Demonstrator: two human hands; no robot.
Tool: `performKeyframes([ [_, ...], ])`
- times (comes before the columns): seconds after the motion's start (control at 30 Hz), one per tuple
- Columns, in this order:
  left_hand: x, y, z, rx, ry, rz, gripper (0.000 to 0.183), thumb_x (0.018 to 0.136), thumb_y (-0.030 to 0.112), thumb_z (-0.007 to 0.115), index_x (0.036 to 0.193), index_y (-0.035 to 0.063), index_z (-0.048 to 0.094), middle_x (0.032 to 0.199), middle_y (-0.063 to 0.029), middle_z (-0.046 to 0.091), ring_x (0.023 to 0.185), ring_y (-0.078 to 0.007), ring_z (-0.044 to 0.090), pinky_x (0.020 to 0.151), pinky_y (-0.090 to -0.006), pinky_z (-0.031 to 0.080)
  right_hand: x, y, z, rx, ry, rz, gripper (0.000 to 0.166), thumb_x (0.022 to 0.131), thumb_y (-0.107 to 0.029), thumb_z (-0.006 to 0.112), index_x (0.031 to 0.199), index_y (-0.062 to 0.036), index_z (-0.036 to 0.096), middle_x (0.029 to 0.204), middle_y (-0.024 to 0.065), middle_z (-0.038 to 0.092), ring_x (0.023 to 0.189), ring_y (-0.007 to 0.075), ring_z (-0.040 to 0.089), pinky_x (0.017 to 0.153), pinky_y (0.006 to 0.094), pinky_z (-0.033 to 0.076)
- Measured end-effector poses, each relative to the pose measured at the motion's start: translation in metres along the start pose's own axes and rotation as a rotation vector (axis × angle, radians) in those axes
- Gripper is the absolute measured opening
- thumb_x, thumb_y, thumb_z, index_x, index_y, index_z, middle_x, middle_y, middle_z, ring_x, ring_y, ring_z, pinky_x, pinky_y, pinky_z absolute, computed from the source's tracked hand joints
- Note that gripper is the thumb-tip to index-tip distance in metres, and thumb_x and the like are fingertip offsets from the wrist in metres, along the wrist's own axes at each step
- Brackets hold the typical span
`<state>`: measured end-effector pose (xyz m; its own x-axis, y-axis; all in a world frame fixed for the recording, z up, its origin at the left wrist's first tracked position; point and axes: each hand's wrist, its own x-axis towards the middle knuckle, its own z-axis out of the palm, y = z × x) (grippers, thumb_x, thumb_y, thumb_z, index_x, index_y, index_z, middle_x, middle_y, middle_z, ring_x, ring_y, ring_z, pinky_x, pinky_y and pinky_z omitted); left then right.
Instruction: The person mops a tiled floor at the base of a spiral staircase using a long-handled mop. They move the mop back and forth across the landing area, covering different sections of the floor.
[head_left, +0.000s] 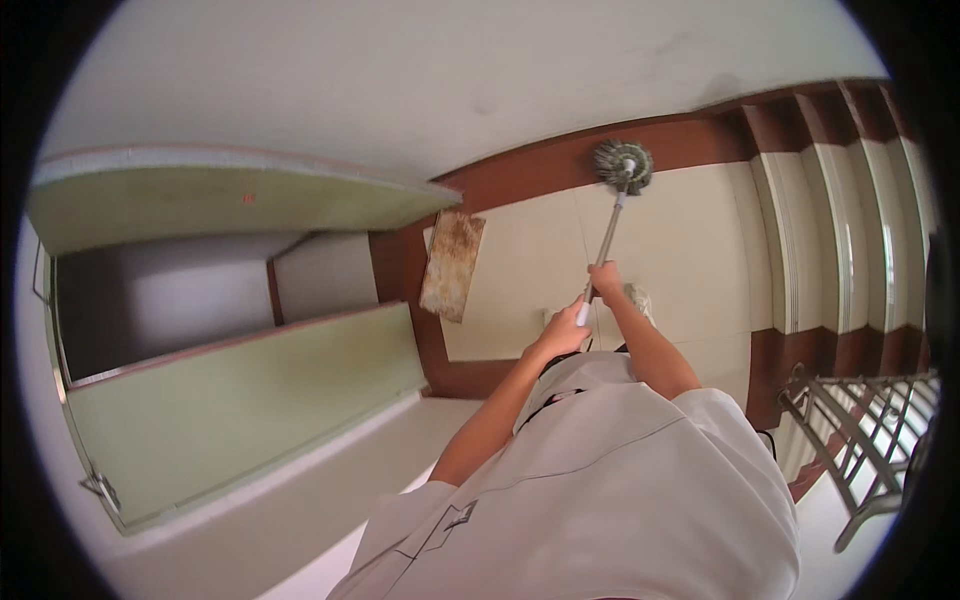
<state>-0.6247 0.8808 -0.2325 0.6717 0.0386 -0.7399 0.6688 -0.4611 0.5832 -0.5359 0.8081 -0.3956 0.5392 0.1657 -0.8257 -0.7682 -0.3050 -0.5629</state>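
My left hand (561, 330) grips the white lower end of a mop's handle, close to my waist. Farther up the same metal handle (610, 229), my right hand (606, 280) is closed around it. The pole slants away from me to the round grey-green string mop head (615, 159). Its strands rest partly on the brown tile border (525, 177) and partly on the cream floor tiles (525, 247), by the foot of the wall. One light-coloured shoe (640, 301) shows beyond my right forearm; the other is mostly hidden by my hands and shirt.
A stained, worn mat (452, 266) lies left of the mop, before a doorway with green door panels (247, 405) on both sides. Stairs (821, 240) with brown edges begin at the right. Below them stands a metal railing (847, 435). A pale wall (450, 67) runs along the far side.
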Motion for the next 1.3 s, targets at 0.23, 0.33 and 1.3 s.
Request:
performKeyframes([
  [0.23, 0.069, 0.028, 0.065, 0.112, -0.144, 0.127, 0.067, 0.07, 0.009, 0.052, 0.133, 0.0135, 0.032, 0.085, -0.0138, 0.059, 0.068, -0.0197, 0.056, 0.062, -0.0319, 0.045, -0.02, 0.021, -0.099, 0.803, 0.216, -0.037, 0.032, 0.076, -0.004, 0.049, 0.099, -0.0021, 0.026, 0.071, 0.011, 0.043, 0.052, 0.0187, 0.048, 0.043, 0.0318, 0.046],
  [0.33, 0.077, 0.036, 0.085, 0.206, -0.185, 0.188, 0.066, 0.07, 0.01, 0.053, 0.133, 0.015, 0.033, 0.097, -0.0157, 0.059, 0.081, -0.0224, 0.057, 0.072, -0.0325, 0.044, -0.025, 0.029, -0.111, 0.965, 0.39, -0.066, 0.026, 0.078, 0.002, 0.042, 0.099, -0.0027, 0.027, 0.068, 0.0097, 0.042, 0.049, 0.0156, 0.041, 0.041, 0.0294, 0.04],
  [1.3, -0.152, -0.228, -0.04, -0.497, 0.516, -0.057, 0.064, 0.074, 0.016, 0.053, 0.126, -0.0035, 0.02, 0.122, -0.023, 0.043, 0.111, -0.0347, 0.045, 0.092, -0.0364, 0.035, -0.115, 0.072, 0.289, -1.059, -0.882, -0.469, 0.067, 0.072, -0.022, 0.057, 0.126, -0.0033, 0.022, 0.087, 0.0239, 0.057, 0.079, 0.029, 0.06, 0.066, 0.0383, 0.049],
])
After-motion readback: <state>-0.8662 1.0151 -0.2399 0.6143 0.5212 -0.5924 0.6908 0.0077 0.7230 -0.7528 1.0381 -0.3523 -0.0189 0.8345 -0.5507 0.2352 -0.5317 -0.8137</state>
